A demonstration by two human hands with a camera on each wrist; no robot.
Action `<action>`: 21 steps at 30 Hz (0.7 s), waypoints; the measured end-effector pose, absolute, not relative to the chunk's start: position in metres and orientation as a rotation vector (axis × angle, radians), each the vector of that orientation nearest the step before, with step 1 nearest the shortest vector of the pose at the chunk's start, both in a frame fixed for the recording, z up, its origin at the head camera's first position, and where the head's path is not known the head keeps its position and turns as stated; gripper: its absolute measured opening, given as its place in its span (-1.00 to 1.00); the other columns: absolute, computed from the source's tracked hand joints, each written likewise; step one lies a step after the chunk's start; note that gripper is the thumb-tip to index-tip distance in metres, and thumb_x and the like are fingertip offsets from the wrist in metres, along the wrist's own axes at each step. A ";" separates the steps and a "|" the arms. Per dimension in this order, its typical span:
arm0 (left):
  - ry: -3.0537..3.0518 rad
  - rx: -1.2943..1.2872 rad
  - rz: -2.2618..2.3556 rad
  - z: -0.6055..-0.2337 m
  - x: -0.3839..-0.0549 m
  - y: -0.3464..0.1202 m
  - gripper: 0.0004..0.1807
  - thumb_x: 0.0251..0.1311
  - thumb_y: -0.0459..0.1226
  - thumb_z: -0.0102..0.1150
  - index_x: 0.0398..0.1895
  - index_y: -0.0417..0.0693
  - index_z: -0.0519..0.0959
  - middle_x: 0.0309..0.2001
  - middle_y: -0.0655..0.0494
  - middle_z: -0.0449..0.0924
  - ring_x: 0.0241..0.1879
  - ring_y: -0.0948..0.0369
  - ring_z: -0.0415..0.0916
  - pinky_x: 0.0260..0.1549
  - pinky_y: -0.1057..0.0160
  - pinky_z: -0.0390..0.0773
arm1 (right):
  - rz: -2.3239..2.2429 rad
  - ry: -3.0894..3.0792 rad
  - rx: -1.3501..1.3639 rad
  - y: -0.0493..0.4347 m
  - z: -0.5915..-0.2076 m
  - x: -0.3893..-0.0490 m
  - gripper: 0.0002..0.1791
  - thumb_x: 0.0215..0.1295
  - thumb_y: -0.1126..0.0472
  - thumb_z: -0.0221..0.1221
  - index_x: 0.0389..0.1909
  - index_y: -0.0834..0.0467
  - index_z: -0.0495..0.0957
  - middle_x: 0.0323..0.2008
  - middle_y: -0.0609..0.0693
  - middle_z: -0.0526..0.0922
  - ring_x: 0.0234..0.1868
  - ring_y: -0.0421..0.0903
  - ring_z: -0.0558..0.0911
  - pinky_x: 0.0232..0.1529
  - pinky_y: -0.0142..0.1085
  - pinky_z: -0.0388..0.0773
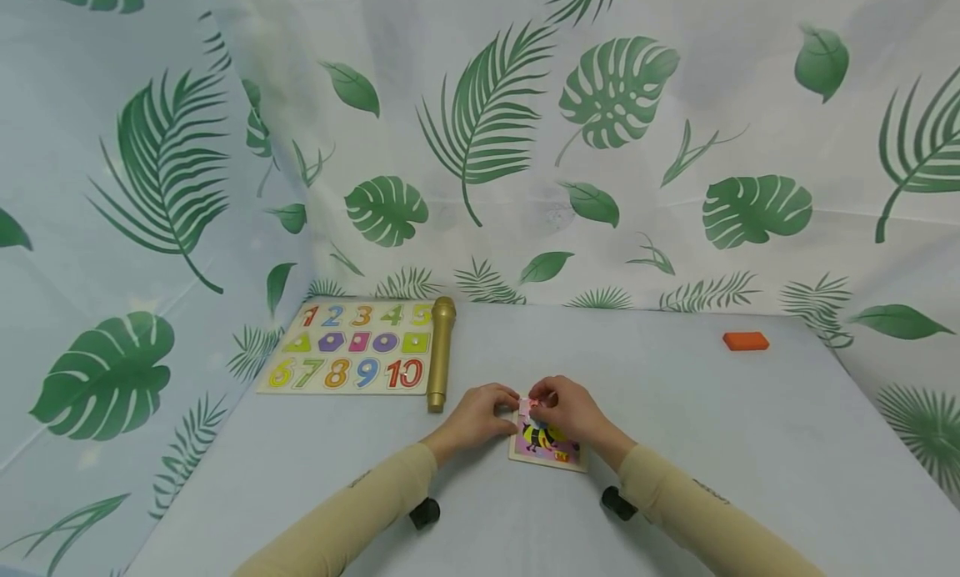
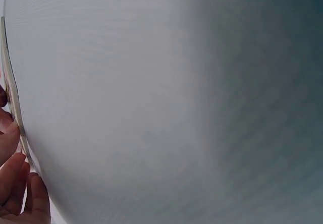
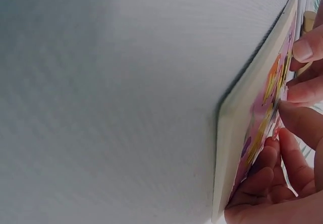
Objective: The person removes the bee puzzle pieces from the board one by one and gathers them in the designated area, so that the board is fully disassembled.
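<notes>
A small wooden jigsaw puzzle board [image 1: 546, 466] with a bee picture on a pink ground lies on the table in front of me. My left hand [image 1: 480, 414] holds its left side, thumb at the edge and fingertips at the far left corner. Over the far part of the board, my right hand [image 1: 572, 410] pinches a pink puzzle piece [image 3: 276, 126] between thumb and forefinger. The right hand covers much of the picture's right half. In the right wrist view the board's pale rim [image 3: 233, 115] lies low beneath both hands' fingertips.
At the back left lies a number and shape board [image 1: 300, 340], with a gold microphone [image 1: 441, 352] along its right edge. An orange block [image 1: 746, 341] sits at the far right. Leaf-printed cloth walls [image 1: 510, 227] enclose the table's back and sides.
</notes>
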State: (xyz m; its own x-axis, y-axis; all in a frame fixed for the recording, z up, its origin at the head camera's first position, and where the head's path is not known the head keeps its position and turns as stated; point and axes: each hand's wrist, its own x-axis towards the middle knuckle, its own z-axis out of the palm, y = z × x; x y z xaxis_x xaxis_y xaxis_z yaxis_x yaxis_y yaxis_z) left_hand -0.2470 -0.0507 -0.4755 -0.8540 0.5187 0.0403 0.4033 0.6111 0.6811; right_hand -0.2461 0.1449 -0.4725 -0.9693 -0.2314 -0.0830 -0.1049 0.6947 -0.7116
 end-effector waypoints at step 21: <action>2.682 0.777 1.051 -0.474 -0.246 -0.050 -0.69 0.08 -0.32 0.41 -0.09 -0.23 0.66 0.07 0.01 0.59 0.15 0.07 0.48 0.21 0.11 0.41 | -0.996 2.823 -0.593 0.155 -0.472 -0.244 -0.73 0.22 0.27 0.33 -0.05 0.19 0.67 -0.16 0.00 0.57 -0.23 -0.13 0.56 -0.14 -0.20 0.60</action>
State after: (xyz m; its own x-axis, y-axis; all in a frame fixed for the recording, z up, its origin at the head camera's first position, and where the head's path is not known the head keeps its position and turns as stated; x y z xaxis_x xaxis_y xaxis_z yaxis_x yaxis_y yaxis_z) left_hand -0.2462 -0.0497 -0.4736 -0.8527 0.5209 0.0410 0.4101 0.6186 0.6702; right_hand -0.2441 0.1547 -0.4722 -0.9205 -0.3885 0.0432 -0.3296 0.7120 -0.6201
